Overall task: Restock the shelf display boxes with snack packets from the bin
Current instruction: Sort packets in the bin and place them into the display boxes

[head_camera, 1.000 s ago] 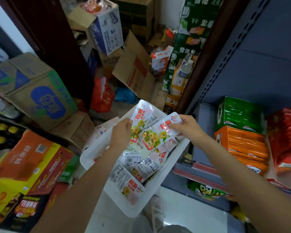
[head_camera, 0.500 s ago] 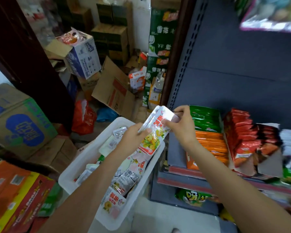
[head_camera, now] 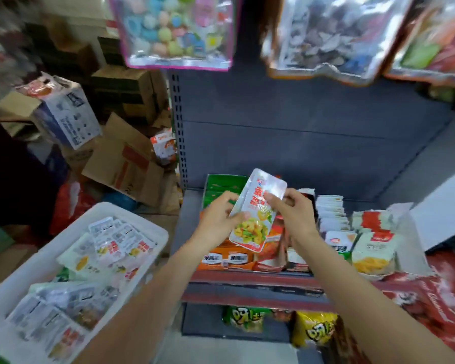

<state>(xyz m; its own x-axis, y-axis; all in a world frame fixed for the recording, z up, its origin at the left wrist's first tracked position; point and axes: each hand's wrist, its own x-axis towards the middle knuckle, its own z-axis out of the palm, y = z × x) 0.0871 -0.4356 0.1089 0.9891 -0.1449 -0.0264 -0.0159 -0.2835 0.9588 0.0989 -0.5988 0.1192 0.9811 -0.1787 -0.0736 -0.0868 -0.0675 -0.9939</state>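
Note:
A white snack packet [head_camera: 258,208] with red lettering and a yellow food picture is held up in front of the shelf, over the orange display box [head_camera: 225,257]. My left hand [head_camera: 220,222] grips its left edge with the thumb across the front. My right hand [head_camera: 294,214] pinches its right edge. The white bin [head_camera: 147,223] at the lower left holds several more of the same packets [head_camera: 121,241]. A green display box [head_camera: 221,190] stands behind the orange one.
Further display boxes of red, white and yellow packets [head_camera: 373,248] fill the shelf to the right. Clear bags [head_camera: 179,30] hang overhead. Snack bags [head_camera: 313,329] sit on the shelf below. Cardboard cartons [head_camera: 124,161] are piled on the floor to the left.
Both hands have lifted the packet out of the bin and carried it right, over the shelf's display boxes. The view has swung up and right towards the shelf.

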